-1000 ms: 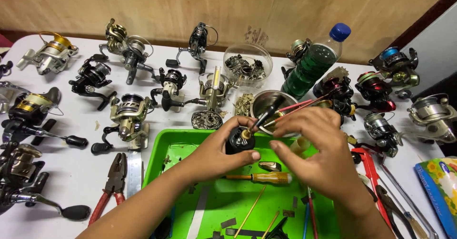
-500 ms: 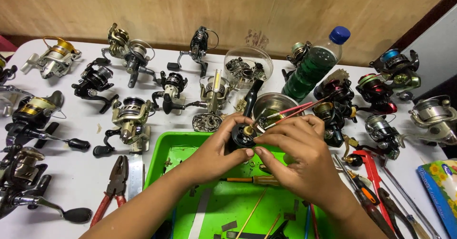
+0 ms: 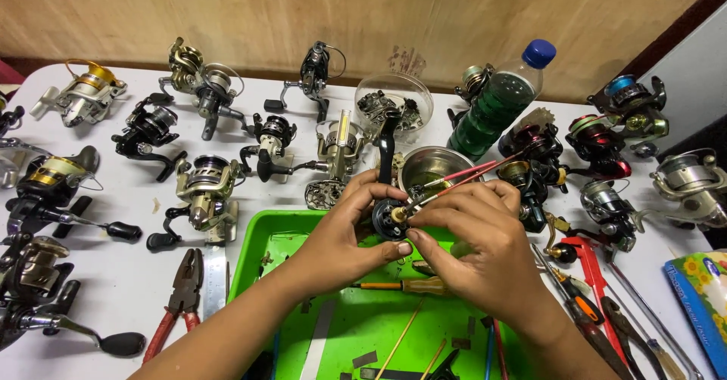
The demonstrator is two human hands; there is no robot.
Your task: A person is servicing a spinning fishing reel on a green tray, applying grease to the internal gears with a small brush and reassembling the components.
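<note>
My left hand (image 3: 344,232) grips a black fishing reel body (image 3: 388,215) with a brass hub, held above a green tray (image 3: 261,247); its black handle arm sticks up toward the back. My right hand (image 3: 477,240) pinches red-handled tweezers (image 3: 462,175) whose tips touch the brass hub. Both hands meet over the tray's far edge.
Many spinning reels (image 3: 204,191) lie across the white table (image 3: 98,289). A glass bowl of parts (image 3: 394,104), a metal cup (image 3: 432,168) and a bottle of green liquid (image 3: 503,96) stand behind. Red-handled pliers (image 3: 178,300) lie left of the tray, several tools (image 3: 598,304) to the right; a screwdriver (image 3: 397,285) lies inside.
The reel body has been turned so its black handle arm now points up. My right hand slid slightly left and lower, keeping the tweezers at the hub.
</note>
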